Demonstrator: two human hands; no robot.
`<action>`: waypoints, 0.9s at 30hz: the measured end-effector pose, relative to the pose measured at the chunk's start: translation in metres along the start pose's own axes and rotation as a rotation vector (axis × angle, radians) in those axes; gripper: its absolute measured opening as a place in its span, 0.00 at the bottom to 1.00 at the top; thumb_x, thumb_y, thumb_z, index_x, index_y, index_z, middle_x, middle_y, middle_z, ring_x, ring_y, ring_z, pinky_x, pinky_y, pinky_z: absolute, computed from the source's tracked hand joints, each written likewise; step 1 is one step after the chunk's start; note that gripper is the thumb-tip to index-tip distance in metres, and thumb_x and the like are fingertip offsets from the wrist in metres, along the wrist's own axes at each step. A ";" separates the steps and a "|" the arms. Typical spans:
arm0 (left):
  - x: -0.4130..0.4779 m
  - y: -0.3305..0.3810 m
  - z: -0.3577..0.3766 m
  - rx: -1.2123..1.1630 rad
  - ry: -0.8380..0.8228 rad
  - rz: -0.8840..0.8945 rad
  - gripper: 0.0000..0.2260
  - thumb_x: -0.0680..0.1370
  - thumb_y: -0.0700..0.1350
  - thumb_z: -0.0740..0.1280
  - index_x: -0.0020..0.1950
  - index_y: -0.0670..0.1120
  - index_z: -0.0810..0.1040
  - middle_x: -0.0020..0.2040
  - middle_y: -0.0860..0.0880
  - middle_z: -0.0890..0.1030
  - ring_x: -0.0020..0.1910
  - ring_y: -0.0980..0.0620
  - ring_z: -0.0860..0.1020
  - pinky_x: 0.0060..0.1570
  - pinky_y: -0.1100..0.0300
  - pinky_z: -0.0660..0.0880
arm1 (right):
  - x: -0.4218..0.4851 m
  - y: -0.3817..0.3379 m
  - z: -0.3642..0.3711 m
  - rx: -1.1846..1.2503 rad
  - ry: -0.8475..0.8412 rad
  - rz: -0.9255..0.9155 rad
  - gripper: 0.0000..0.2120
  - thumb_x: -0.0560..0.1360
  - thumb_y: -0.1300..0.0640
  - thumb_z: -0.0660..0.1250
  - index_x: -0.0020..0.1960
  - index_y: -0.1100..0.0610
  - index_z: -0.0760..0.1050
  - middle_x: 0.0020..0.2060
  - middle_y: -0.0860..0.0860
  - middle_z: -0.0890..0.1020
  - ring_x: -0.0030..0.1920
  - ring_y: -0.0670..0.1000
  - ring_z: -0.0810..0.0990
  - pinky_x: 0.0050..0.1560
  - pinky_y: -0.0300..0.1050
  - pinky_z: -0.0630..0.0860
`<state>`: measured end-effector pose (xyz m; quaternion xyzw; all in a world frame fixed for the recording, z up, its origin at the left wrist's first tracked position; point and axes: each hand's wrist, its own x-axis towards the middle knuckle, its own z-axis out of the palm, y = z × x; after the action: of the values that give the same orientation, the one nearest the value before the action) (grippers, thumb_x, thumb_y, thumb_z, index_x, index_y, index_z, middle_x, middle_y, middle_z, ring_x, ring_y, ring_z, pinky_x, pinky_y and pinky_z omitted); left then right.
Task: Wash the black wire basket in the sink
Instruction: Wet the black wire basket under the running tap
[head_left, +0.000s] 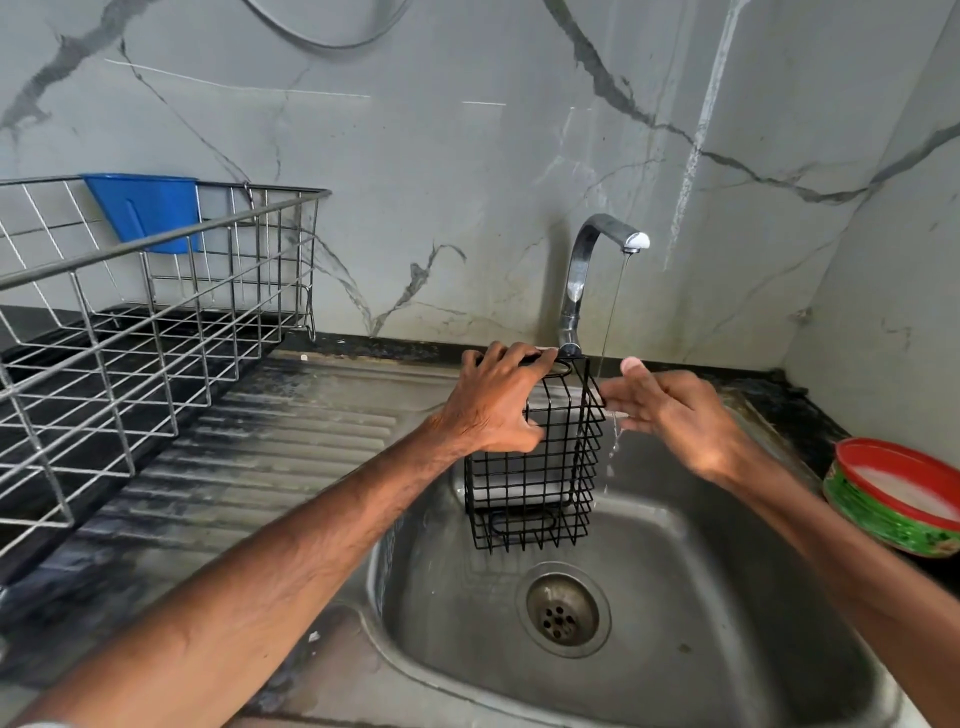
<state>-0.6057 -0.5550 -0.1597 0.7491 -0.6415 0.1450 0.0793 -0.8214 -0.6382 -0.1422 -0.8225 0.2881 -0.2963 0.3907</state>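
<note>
Over the back left corner of the shiny steel sink (727, 597), just beside the bent metal tap (582, 275): black wire basket (535, 462), tall and boxy, thin wires in little squares, long side straight up and down. Gripped at the top rim by the left hand (498, 405), fingers curled over, thumb on the front. Touched on its right side by the right hand (670, 410), fingers straight and close together, under a thin stream of water (613, 317).

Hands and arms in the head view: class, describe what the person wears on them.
The left hand and right hand are bare: no gloves, rings or watch show. The left forearm and right forearm are also uncovered, with visible hair and no sleeve.
</note>
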 end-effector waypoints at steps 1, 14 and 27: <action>0.000 -0.001 0.000 -0.006 -0.001 -0.004 0.47 0.70 0.54 0.75 0.84 0.50 0.54 0.81 0.46 0.61 0.76 0.44 0.62 0.73 0.36 0.64 | 0.005 -0.003 0.001 0.014 0.030 0.022 0.21 0.82 0.45 0.60 0.61 0.59 0.81 0.58 0.55 0.84 0.55 0.47 0.85 0.57 0.51 0.83; -0.001 -0.005 0.000 -0.026 -0.002 -0.009 0.47 0.70 0.53 0.75 0.84 0.51 0.54 0.80 0.47 0.62 0.75 0.45 0.63 0.72 0.37 0.64 | 0.024 -0.006 0.021 0.171 0.296 0.183 0.07 0.69 0.63 0.78 0.46 0.62 0.84 0.39 0.55 0.87 0.38 0.51 0.87 0.44 0.44 0.85; 0.000 -0.015 -0.002 -0.049 -0.034 -0.046 0.49 0.70 0.54 0.75 0.84 0.54 0.52 0.79 0.47 0.62 0.75 0.45 0.63 0.72 0.36 0.65 | 0.001 -0.015 0.051 0.110 0.071 0.174 0.25 0.84 0.43 0.55 0.76 0.54 0.66 0.75 0.53 0.69 0.73 0.52 0.69 0.74 0.53 0.64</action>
<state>-0.5916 -0.5523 -0.1566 0.7639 -0.6287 0.1145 0.0901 -0.7811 -0.6071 -0.1560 -0.7607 0.3554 -0.3057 0.4489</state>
